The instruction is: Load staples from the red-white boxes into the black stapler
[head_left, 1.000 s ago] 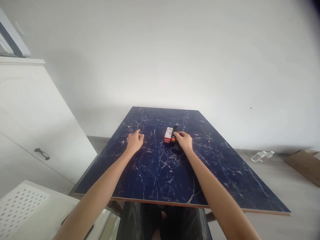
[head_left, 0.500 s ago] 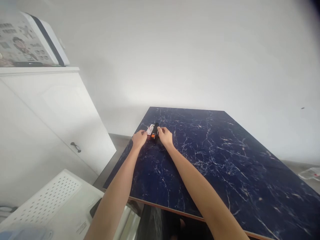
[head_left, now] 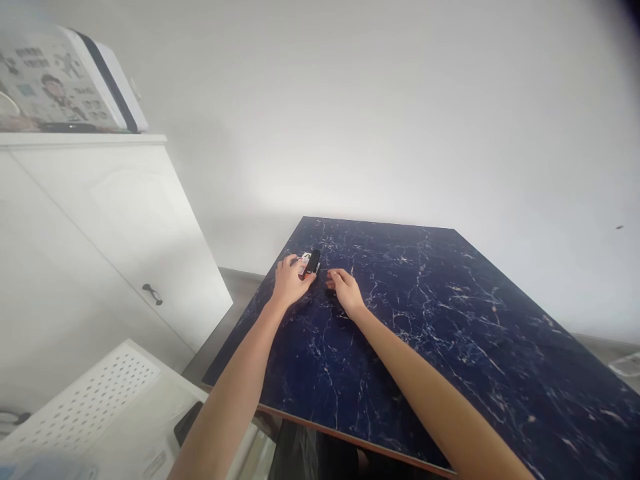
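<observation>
A small white-and-red box [head_left: 304, 264] and a black object with a rounded top, perhaps a stapler [head_left: 314, 261], stand side by side near the table's left edge. My left hand [head_left: 290, 281] is closed round the pair, fingers over the box and thumb against the black object's near end. It partly covers both. To the right, apart from them, is my right hand [head_left: 346, 291], low over the tabletop with its fingers curled in. A dark patch shows under its fingertips; whether it is a held thing or shadow, I cannot make out.
The dark blue marbled table [head_left: 410, 320] reaches to a white wall [head_left: 380, 120]. A white cabinet [head_left: 125, 220] stands left, a printed white case [head_left: 70, 83] on top. At lower left is a white unit with a perforated top [head_left: 95, 393].
My right hand has come off the black object and moved right and nearer to me. My left hand has shifted from the box's side to over both things.
</observation>
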A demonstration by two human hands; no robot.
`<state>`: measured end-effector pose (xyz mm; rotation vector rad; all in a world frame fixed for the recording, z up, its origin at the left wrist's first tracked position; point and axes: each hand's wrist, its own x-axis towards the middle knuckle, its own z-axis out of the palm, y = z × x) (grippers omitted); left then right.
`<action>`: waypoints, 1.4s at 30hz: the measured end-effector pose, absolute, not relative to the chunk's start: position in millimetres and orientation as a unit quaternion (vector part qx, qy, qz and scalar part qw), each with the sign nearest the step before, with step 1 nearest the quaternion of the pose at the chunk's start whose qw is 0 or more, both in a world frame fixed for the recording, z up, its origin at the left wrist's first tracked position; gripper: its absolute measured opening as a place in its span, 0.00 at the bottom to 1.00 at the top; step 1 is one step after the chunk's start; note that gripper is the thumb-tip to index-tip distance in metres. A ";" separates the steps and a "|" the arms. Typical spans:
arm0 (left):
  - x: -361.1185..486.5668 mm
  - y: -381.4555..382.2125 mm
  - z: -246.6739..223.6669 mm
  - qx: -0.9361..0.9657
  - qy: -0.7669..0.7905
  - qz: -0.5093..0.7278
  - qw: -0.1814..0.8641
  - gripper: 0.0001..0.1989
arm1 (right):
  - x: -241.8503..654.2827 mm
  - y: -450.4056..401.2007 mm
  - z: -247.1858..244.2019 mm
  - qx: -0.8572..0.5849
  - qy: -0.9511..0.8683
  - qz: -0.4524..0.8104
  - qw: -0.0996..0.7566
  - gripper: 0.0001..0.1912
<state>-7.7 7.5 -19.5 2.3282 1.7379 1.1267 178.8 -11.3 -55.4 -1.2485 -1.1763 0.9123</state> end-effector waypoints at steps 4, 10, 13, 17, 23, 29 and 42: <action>-2.9 5.5 -20.7 0.764 0.556 0.327 -0.020 0.16 | 197.6 -28.0 -58.1 -0.490 -0.494 0.430 0.575 0.17; 0.6 6.3 -18.1 0.762 0.544 0.349 0.024 0.13 | 198.5 -20.6 -54.4 -0.558 -0.545 0.343 0.524 0.18; -5.1 8.8 -19.9 0.769 0.531 0.351 0.055 0.13 | 194.2 -1.0 -47.6 -0.607 -0.597 0.239 0.468 0.29; -19.6 13.1 -22.3 0.765 0.552 0.320 0.080 0.16 | 192.4 28.3 -44.2 -0.587 -0.676 0.188 0.403 0.36; -21.9 11.0 -25.2 0.792 0.535 0.279 0.090 0.22 | 196.1 39.8 -49.0 -0.560 -0.710 0.198 0.379 0.34; -16.2 10.6 -22.7 0.768 0.538 0.324 0.125 0.22 | 196.0 24.3 -43.6 -0.574 -0.710 0.167 0.373 0.29; -19.1 23.5 -27.1 0.648 0.593 0.429 0.209 0.26 | 196.2 22.8 -45.0 -0.582 -0.700 0.179 0.373 0.29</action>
